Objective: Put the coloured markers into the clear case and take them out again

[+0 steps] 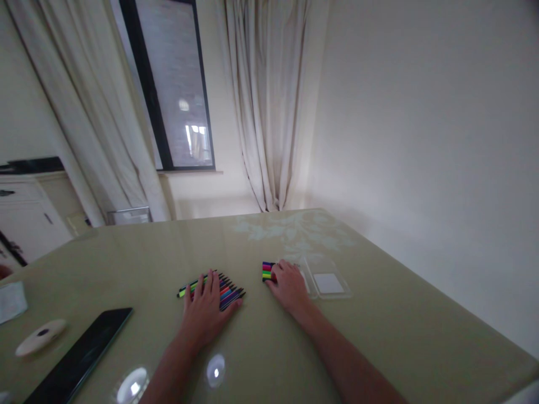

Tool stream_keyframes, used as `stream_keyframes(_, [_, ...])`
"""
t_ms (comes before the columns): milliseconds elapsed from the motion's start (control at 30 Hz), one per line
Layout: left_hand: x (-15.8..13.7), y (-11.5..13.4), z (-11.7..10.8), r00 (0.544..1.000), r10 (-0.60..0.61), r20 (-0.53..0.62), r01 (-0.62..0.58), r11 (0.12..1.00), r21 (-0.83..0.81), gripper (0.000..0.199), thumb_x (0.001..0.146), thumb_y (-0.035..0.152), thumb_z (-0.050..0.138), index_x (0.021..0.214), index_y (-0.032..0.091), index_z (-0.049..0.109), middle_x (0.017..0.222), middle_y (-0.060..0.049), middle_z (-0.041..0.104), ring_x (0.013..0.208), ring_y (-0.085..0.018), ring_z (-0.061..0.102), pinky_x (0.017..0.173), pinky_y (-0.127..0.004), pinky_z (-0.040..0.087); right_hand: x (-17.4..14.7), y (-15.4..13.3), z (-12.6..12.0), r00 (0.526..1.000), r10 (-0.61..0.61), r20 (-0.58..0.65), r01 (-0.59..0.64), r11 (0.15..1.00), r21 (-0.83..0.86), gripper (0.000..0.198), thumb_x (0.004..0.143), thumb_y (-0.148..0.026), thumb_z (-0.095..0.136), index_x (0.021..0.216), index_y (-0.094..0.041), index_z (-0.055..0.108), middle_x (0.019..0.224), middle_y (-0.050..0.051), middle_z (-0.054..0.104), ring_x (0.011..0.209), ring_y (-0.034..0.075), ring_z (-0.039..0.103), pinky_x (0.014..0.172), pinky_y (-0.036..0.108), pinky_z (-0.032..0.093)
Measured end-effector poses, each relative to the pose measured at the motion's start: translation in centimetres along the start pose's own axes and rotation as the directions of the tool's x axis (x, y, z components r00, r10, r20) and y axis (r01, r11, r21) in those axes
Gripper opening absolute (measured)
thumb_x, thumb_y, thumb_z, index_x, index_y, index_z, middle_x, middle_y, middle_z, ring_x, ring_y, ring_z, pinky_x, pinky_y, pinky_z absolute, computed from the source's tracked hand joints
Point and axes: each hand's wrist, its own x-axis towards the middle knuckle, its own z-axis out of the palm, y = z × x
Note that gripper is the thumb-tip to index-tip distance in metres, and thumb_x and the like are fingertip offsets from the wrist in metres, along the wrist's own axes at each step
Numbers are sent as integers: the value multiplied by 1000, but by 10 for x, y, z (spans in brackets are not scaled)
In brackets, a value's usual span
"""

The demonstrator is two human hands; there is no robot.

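My left hand (204,314) lies with spread fingers over a row of colored felt-tip pens (231,296), pressing on them from above. The pens lie side by side, dark tips pointing right, partly covered by that hand. My right hand (290,287) has its fingers curled over a smaller group of colored pens (266,271). Only their blue, pink, green, yellow and black ends show on the left; the hand hides the rest. Just right of this hand, a clear plastic case (311,275) lies opened flat, with a white card (328,283) in one half.
A black tablet or phone (84,353) lies at the left front of the glossy table (261,348). Beside it are a white oval object (41,338) and a pale packet (12,302). A wall (442,168) runs along the table's right side; curtains (272,101) hang behind.
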Motion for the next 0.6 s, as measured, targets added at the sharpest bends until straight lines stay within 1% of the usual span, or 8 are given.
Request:
stream_keyframes(133, [0, -1, 3, 1000, 2, -16, -2, 1000, -13, 105, 88, 79, 35, 159, 3, 28, 168, -19, 20, 154, -42, 21, 122, -64, 13, 0, 3, 1, 1000, 11, -23, -10, 999, 34, 16, 92, -35, 70, 96, -20, 70, 107, 8, 68, 102, 25, 63, 89, 34, 44])
stream_keyframes(200, [1, -2, 6, 999, 6, -32, -7, 999, -32, 104, 87, 79, 37, 159, 3, 29, 167, -20, 22, 154, -42, 22, 122, -65, 13, -1, 6, -2, 998, 47, -37, -45, 997, 65, 14, 92, -34, 68, 91, -21, 69, 103, 7, 69, 98, 23, 64, 86, 32, 44])
stream_keyframes(300, [2, -4, 9, 998, 12, -62, -16, 998, -58, 105, 86, 80, 38, 159, 4, 30, 167, -21, 23, 154, -43, 22, 123, -64, 11, -4, 16, -11, 987, 157, -42, -152, 983, 106, 11, 94, -29, 63, 92, -21, 69, 98, 6, 71, 88, 20, 65, 76, 28, 42])
stream_keyframes(367, [1, -5, 8, 996, 10, -87, -16, 998, -65, 107, 85, 81, 40, 159, 4, 30, 167, -21, 24, 153, -43, 23, 123, -65, 9, -6, 25, -17, 968, 250, -10, -247, 961, 124, 11, 95, -28, 60, 95, -21, 69, 93, 5, 74, 82, 18, 66, 68, 27, 38])
stream_keyframes(433, [-1, -6, 5, 993, 12, -114, -19, 998, -65, 106, 84, 80, 44, 158, 6, 32, 166, -21, 25, 154, -44, 22, 123, -65, 6, -8, 31, -21, 949, 313, 41, -316, 940, 127, 13, 96, -27, 59, 96, -21, 70, 90, 5, 76, 79, 18, 68, 64, 26, 35])
stream_keyframes(500, [-3, -6, 3, 990, 29, -139, -38, 997, -66, 103, 83, 79, 48, 158, 9, 36, 166, -20, 27, 154, -43, 22, 122, -66, 5, -10, 34, -22, 944, 317, 93, -327, 937, 123, 15, 95, -27, 59, 94, -21, 72, 90, 6, 78, 81, 19, 69, 64, 26, 34])
stream_keyframes(600, [-4, -8, 5, 983, 71, -167, -87, 992, -86, 92, 85, 74, 49, 156, 15, 41, 165, -17, 32, 152, -40, 28, 123, -65, 7, -10, 32, -18, 954, 275, 120, -291, 947, 139, 18, 95, -28, 59, 91, -21, 75, 92, 7, 79, 84, 20, 70, 65, 26, 35])
